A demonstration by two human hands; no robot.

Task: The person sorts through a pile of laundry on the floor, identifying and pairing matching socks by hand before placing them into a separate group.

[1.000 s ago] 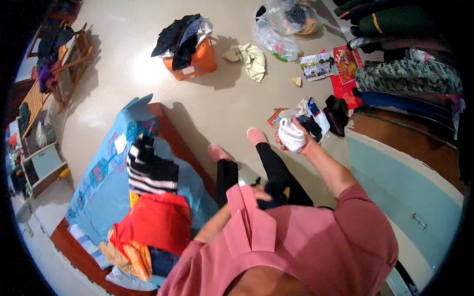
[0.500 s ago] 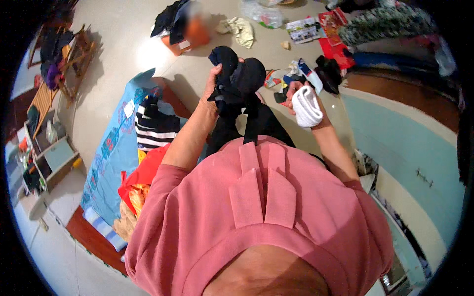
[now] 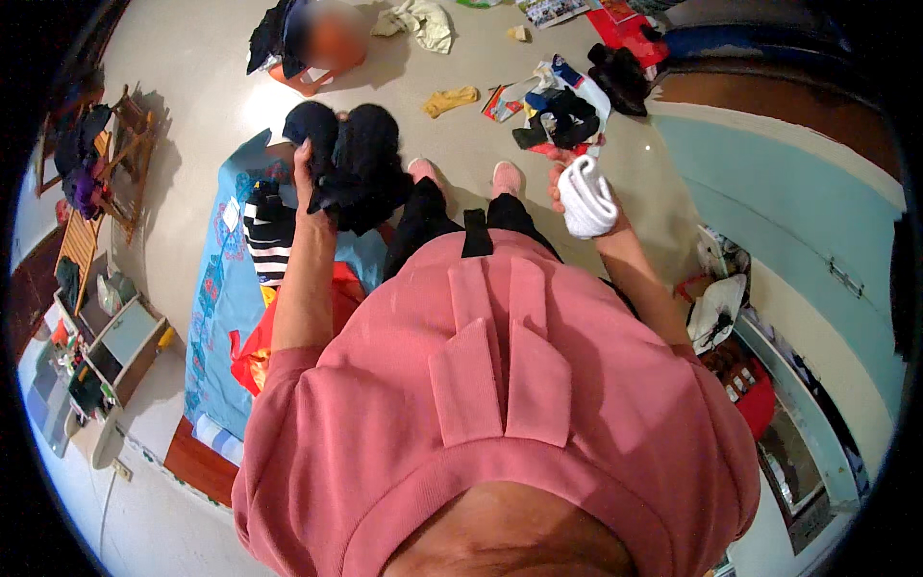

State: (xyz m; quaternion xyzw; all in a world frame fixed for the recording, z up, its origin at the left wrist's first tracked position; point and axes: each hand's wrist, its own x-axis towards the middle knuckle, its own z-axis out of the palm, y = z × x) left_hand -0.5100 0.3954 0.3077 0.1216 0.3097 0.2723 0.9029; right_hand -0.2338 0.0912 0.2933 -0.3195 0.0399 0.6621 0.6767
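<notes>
My left hand (image 3: 304, 162) is closed on a bulky bundle of black and navy rolled socks (image 3: 363, 159), held up over the edge of the blue-covered bed (image 3: 213, 288). Much of that hand is hidden behind the bundle. In my right hand (image 3: 557, 188) is a folded white sock (image 3: 587, 197), thick and looped over on itself. Its fingers show only in part beside the fabric. Beyond the right hand, a heap of dark socks (image 3: 567, 117) lies on printed sheets on the floor. A yellow sock (image 3: 450, 101) lies to the left of the heap.
A black-and-white striped garment (image 3: 267, 240) and a red bag (image 3: 252, 338) lie on the bed. Ahead stands an orange stool (image 3: 336, 60) with dark clothes, near a crumpled pale cloth (image 3: 420, 21). Pale green cabinets (image 3: 769, 202) line the right; a wooden rack (image 3: 135, 144) stands far left.
My left hand has moved left with the dark bundle, toward the bed. The view has shifted, bringing the yellow sock and my pink shoes into sight. The right hand still holds the white sock.
</notes>
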